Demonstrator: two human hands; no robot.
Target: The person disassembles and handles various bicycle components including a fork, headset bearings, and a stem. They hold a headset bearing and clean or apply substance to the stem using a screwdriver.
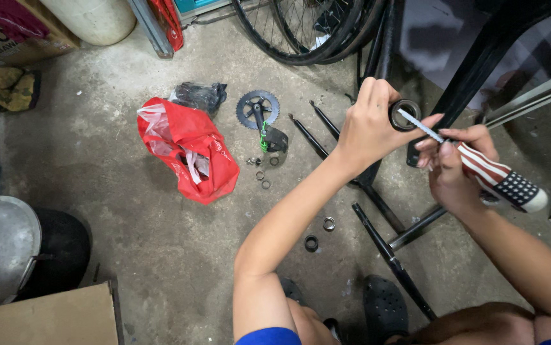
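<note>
Your left hand [368, 128] pinches a dark ring [405, 115] between thumb and fingers, holding it up at about 1 o'clock in the view, over the black bike frame [377, 198] lying on the concrete floor [128, 223]. Your right hand [457, 169], just at 3 o'clock of the ring, is closed around a tool with a striped and starred handle [502, 179]; its thin metal blade [421, 125] lies across the ring's opening. Below, at 6 o'clock of the hands, a silver ring [329, 223] and a black ring [312, 243] lie close together on the floor. At 9 o'clock sits a chainring with crank [258, 110], small washers [262, 176] beneath it, and a red bag [189, 150] farther left. Wheels [307, 29] lean at 12 o'clock.
</note>
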